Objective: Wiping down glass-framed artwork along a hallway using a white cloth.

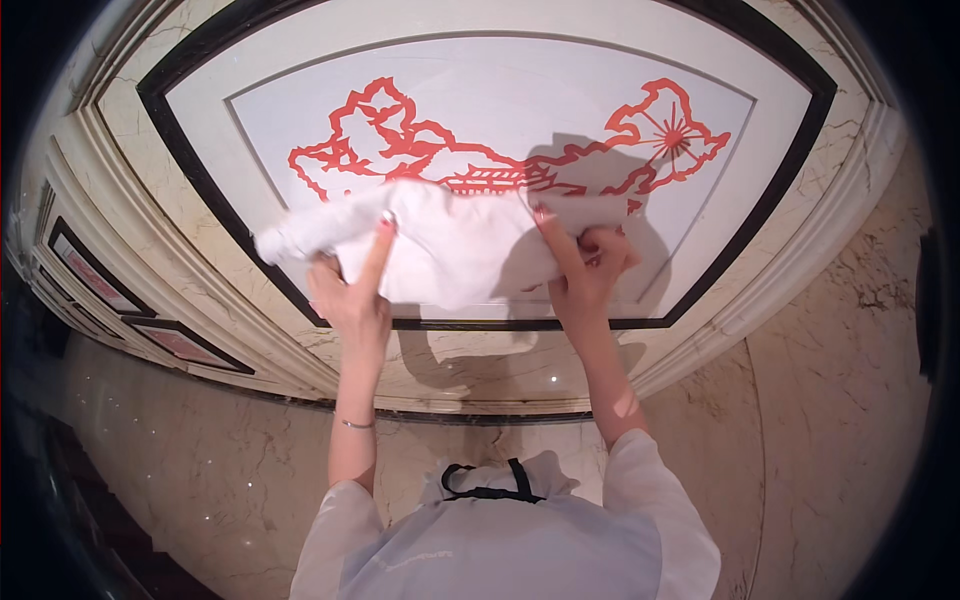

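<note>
Both of my hands hold a white cloth (450, 247) spread between them in front of a large framed red paper-cut picture (487, 161). My left hand (356, 289) grips the cloth's left part, its index finger extended along it. On the other side, my right hand (589, 262) has its index finger on the cloth and the other fingers curled around the edge. The cloth covers the lower middle of the picture; whether it touches the glass I cannot tell. A black frame (679, 311) with a white mat surrounds the picture. My shadow falls across its right half.
Cream marble wall moulding (750, 300) borders the framed picture. Smaller framed red pictures (191, 345) hang on the wall to the left. Below lies a polished marble floor (690, 450), with dark steps (112, 510) at the lower left.
</note>
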Available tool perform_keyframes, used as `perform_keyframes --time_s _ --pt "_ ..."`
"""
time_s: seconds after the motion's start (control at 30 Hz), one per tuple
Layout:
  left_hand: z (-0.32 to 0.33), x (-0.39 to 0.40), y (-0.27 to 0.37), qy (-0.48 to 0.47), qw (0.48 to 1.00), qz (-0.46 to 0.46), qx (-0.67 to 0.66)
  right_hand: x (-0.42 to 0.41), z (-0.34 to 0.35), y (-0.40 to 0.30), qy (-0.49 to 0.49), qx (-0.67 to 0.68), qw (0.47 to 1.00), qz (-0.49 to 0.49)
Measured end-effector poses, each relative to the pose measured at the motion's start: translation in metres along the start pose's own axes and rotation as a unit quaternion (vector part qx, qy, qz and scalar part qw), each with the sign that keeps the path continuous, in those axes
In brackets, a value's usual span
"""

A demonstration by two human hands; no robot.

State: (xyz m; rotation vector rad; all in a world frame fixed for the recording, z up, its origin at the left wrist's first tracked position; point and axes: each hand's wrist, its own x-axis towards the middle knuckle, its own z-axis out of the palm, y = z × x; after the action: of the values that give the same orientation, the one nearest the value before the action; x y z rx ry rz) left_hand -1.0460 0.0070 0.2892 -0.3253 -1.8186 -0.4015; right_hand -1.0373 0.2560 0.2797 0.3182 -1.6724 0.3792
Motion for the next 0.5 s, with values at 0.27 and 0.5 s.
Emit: perform_keyframes --time_s 0.27,0.5 --pt "-0.008 0.02 -0.014 0.017 0.999 -0.022 -0.019 0.029 0.009 -0.037 -0.006 0.035 0.998 0.056" --pt "-0.003 -0.072 -0.02 -0.071 0.997 -0.041 0.004 -0.05 0.006 -0.048 -0.088 0.089 0.986 0.106"
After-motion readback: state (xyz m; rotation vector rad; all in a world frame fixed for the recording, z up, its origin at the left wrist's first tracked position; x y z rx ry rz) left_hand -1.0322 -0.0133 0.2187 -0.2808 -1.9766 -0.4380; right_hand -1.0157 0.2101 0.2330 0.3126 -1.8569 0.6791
